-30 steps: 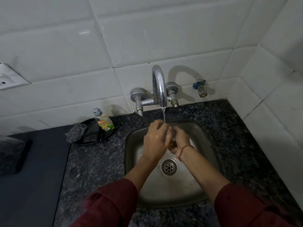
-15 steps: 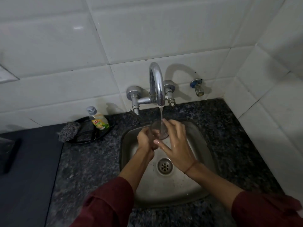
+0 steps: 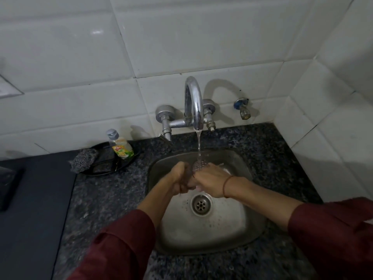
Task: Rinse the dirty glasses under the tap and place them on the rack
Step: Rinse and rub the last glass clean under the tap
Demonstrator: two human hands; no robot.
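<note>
Water runs from the chrome tap into the steel sink. A clear glass sits under the stream, its ribbed part showing between my hands. My left hand grips the glass from the left with curled fingers. My right hand wraps over its right side, fingers round it. Most of the glass is hidden by both hands. No rack is in view.
A dish-soap bottle and a steel scrubber lie on a black tray left of the sink. Dark granite counter surrounds the sink. A small valve sticks out of the tiled wall. A drain sits mid-sink.
My right hand, spread open against the glass half a second ago, now closes round it. The left hand keeps its grip, and the glass sits lower between both hands.
</note>
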